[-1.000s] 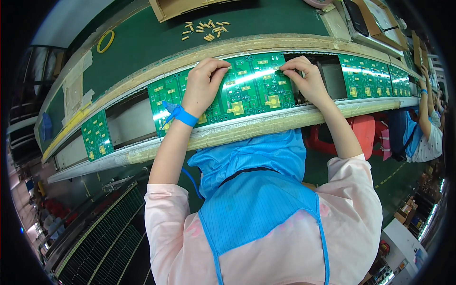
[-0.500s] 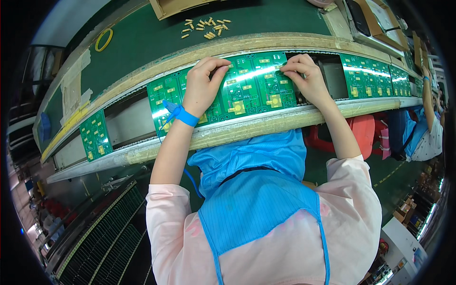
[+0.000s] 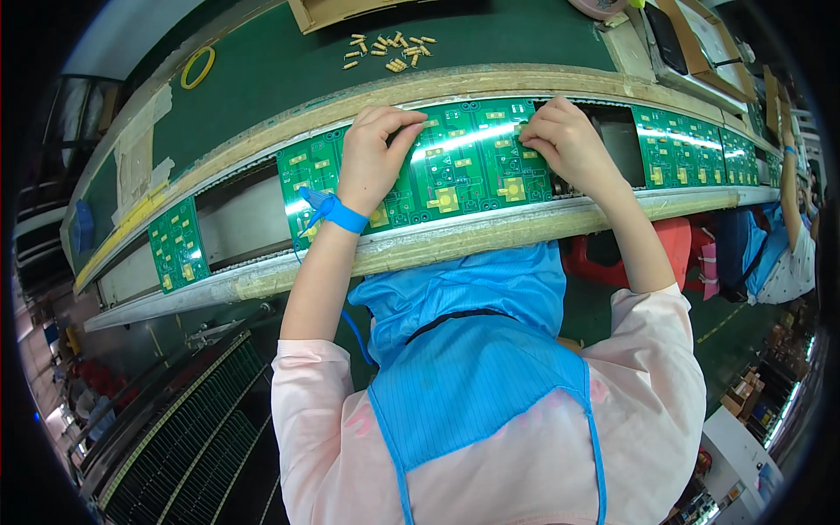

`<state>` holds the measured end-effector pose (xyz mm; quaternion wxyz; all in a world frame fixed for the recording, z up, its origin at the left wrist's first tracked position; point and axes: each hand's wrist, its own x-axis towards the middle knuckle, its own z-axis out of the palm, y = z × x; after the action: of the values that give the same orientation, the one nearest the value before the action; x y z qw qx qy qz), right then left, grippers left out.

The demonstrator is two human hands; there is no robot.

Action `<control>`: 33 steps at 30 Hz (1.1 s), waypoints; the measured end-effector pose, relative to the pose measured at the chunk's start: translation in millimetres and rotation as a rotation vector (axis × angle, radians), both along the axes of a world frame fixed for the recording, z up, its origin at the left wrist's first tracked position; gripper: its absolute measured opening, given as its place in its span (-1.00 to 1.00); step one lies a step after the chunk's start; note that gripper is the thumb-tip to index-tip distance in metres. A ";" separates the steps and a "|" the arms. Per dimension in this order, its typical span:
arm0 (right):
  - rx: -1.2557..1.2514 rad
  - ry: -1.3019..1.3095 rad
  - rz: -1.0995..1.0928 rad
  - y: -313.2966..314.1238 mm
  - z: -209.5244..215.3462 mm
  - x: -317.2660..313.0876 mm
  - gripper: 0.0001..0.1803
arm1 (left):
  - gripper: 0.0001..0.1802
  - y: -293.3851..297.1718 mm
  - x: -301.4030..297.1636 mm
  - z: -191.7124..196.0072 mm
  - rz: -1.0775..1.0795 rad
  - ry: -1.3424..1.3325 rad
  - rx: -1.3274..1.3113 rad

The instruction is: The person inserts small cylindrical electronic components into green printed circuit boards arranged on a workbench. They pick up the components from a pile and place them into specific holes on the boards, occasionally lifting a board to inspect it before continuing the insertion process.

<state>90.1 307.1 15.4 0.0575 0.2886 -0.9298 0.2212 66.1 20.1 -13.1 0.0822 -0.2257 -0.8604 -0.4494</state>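
Note:
A green circuit board [image 3: 455, 179] with several tan parts lies on the rail line in front of me. My left hand [image 3: 376, 157], with a blue wrist strap [image 3: 337, 213] round its wrist, is over the board's middle; thumb and forefinger pinch together near the upper edge. At the board's right part is my right hand [image 3: 569, 144], its fingers closed in a pinch just above the surface. Whatever is in either pinch is too small to make out. Beyond the rail, several loose tan cylindrical components [image 3: 401, 48] lie scattered on the green bench top [image 3: 262, 87].
Another circuit board [image 3: 178, 245] sits on the line at the left, more [image 3: 678, 149] at the right. A yellow tape ring [image 3: 198, 68] and a cardboard box [image 3: 350, 10] are on the bench. Near a red stool [image 3: 661, 249], a co-worker's arm [image 3: 787, 175] reaches to the line.
My right hand has turned a little, and its pinch has come slightly down over the board. The left hand stays at nearly the same spot. The whole view has shifted slightly.

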 end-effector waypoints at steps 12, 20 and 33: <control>-0.180 -0.027 -0.116 -72.6 -9.3 -94.2 -0.69 | -0.86 1.8 -0.8 -0.4 -0.012 0.017 -0.040; -0.148 0.106 -0.175 -94.9 -36.0 -113.2 -0.78 | -0.87 -1.2 -0.4 -0.5 -0.032 0.014 -0.043; -0.318 -0.147 -0.181 -39.3 -2.3 -54.5 -0.82 | -0.84 9.2 7.3 7.2 -0.080 0.124 -0.254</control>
<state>35.6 267.8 13.0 0.0541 0.1741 -0.9070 0.3795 73.5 29.3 -5.9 0.0880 -0.2956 -0.8941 -0.3248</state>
